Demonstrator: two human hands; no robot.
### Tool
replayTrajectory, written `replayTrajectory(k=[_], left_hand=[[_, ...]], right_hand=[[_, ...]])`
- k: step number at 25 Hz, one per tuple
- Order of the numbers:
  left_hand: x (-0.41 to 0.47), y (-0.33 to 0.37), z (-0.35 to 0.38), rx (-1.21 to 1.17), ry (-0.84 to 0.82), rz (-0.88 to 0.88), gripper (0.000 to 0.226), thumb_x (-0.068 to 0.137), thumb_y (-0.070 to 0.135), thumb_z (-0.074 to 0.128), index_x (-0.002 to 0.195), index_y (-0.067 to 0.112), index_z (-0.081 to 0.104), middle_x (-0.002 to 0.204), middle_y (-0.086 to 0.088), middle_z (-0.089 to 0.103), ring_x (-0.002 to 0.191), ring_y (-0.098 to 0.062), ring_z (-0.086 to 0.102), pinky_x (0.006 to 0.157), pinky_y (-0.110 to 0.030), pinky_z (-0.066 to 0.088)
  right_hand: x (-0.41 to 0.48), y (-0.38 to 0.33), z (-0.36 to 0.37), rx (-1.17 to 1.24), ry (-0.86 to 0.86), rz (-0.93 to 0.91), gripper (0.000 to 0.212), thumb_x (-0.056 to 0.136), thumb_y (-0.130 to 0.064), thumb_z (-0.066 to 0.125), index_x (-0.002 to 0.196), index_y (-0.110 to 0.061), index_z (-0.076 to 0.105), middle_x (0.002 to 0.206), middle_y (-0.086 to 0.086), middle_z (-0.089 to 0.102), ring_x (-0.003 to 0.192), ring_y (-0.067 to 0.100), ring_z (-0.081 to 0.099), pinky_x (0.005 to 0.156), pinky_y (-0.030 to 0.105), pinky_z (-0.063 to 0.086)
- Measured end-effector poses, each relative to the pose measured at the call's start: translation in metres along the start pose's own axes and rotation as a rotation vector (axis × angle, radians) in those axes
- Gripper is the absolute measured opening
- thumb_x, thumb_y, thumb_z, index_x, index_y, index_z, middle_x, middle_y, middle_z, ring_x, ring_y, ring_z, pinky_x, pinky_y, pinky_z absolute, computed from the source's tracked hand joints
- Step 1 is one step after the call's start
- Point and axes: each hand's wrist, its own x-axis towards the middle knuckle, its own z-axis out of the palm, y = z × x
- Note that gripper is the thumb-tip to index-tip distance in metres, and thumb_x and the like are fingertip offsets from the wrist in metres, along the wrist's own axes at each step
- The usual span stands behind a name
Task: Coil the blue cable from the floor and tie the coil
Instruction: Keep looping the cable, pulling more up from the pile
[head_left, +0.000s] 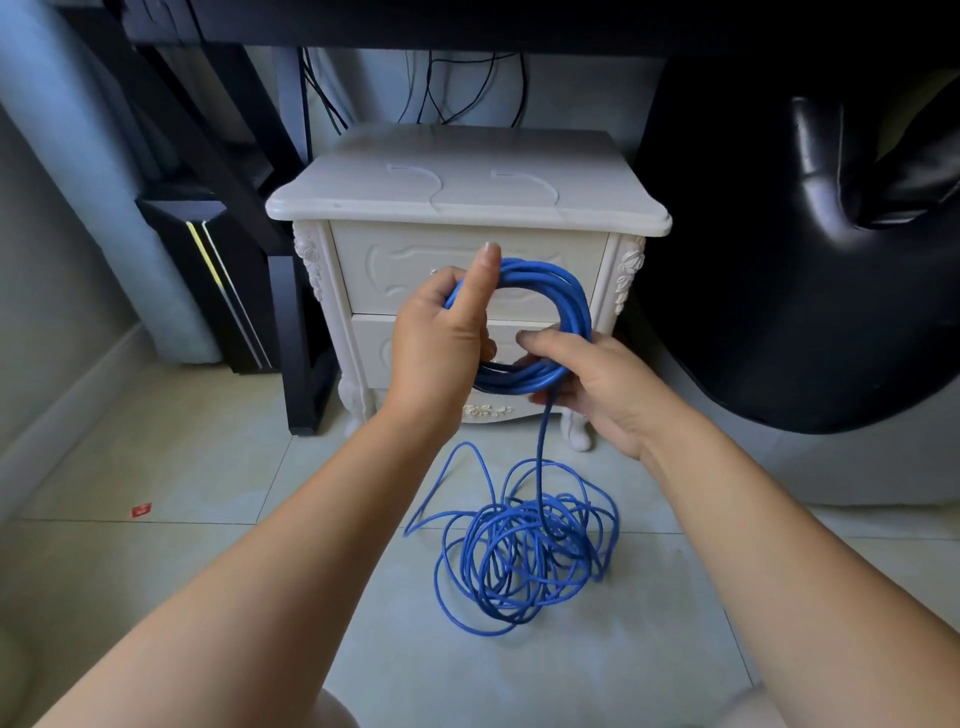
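The pale tiled floor fills the lower part of my view. A big black padded seat sits on the right and a white bedside cabinet stands straight ahead. Most of the blue cable lies on the tiles in front of the cabinet as a loose, overlapping heap. Above it, held in the air before the drawers, is the coil, several turns thick.

My left hand grips the coil's left side, fingers wrapped through the ring and thumb pointing up along the turns. My right hand holds the lower right of the ring, fingers curled beneath it and thumb on top. One strand drops from there straight to the heap. A small red scrap sits far left on the tiles.

I judge this as mid-coiling: more cable is on the floor than in hand, and tying is a long way off. The next move calls for the right hand to slide down the hanging strand, draw up a length matching the ring, and lay it under the left thumb. The heap looks tangled, so a pull could lift a snarl.
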Motion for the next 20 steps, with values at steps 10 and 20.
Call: replayTrajectory(k=[10,20], left_hand=[[-0.007,-0.008,0.004,-0.195,0.036,-0.163,0.041,0.098,0.049,0.047,0.072,0.018,0.044,0.055,0.005,0.027,0.047,-0.012,0.029,0.056,-0.027,0.042],[0.003,-0.005,-0.017,0.721,-0.345,0.143,0.057,0.073,0.068,0.064,0.071,0.012,0.054,0.055,0.007,0.045,0.051,-0.012,0.041,0.051,-0.024,0.034]], right_hand=[[-0.005,-0.005,0.009,-0.233,0.241,-0.156,0.017,0.086,-0.021,0.062,0.074,-0.018,0.051,0.063,-0.006,0.066,0.051,-0.001,0.049,0.062,0.025,0.038],[-0.002,-0.004,0.003,-0.866,0.098,-0.291,0.01,0.083,-0.021,0.053,0.077,-0.022,0.045,0.066,-0.001,0.055,0.061,0.022,0.055,0.054,0.03,0.041]])
